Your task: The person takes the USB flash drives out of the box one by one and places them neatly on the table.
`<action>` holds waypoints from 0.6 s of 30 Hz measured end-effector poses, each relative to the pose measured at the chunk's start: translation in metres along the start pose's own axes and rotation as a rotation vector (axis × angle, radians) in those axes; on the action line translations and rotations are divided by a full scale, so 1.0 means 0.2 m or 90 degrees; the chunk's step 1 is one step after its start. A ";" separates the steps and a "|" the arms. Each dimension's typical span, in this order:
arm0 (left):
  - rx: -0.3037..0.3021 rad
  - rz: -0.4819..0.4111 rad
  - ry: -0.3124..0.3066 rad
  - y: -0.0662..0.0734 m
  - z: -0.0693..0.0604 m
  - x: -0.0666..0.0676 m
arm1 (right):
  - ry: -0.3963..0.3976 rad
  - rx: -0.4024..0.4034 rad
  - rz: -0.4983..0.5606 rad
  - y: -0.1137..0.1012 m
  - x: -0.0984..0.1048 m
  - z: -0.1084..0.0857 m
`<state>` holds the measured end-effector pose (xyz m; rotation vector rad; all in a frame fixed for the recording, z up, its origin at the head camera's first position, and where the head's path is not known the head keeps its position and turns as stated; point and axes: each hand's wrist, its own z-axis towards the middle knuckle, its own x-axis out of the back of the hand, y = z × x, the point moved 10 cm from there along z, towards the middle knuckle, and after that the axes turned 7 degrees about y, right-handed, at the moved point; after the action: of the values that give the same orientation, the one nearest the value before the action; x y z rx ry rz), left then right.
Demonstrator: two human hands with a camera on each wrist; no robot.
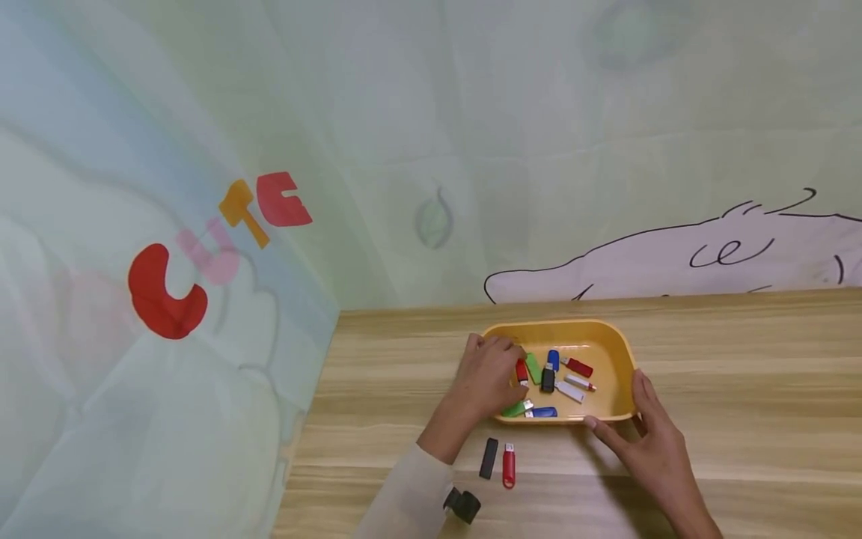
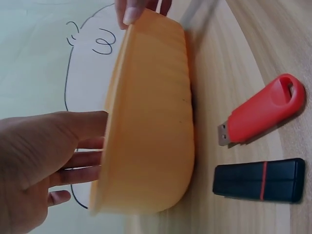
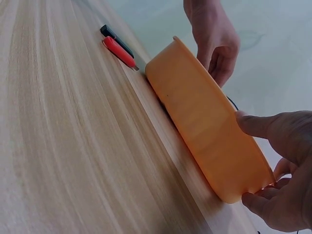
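A: Orientation?
B: Yellow tray [image 1: 609, 405], open side up, long axis from left hand [image 1: 481, 378] to right hand [image 1: 658, 442]. Red USB stick [image 1: 521, 370] inside, right by the left fingers, plug end toward the near wall.
A: Grip?
B: Right fingers grasp the tray's near right corner, thumb at the near rim. Left fingers dip in over the left end; can't tell if they pinch that stick.
A: Edges, room?
B: Tabletop [image 1: 761, 374] runs on rightward past the right fingers and leftward past the left. Printed cloth [image 1: 377, 224] rises beyond the tray.
A: Around, blocking?
B: Green stick [image 1: 534, 368] and black stick [image 1: 548, 379] just right of the left fingers. Outside, nearer the person, black-and-red stick [image 2: 258, 180] beside red ring-end stick [image 1: 508, 468], plug toward the tray; near wall stands between them and the left fingers.
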<state>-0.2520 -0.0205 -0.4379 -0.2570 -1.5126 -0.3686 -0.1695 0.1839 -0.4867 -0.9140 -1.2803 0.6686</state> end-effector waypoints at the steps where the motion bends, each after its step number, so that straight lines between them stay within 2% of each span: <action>1: -0.001 -0.003 0.004 0.00 -0.01 0.01 | 0.000 -0.001 0.000 0.00 0.00 0.00; 10: -0.026 -0.023 0.032 0.03 -0.05 0.11 | -0.004 -0.008 -0.001 0.01 0.00 0.00; 18: -0.051 -0.022 0.025 0.06 -0.11 0.16 | -0.001 -0.001 0.004 0.00 0.00 0.00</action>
<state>-0.2262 -0.0202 -0.4070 -0.2861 -1.4670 -0.4600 -0.1690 0.1843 -0.4871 -0.9202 -1.2805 0.6738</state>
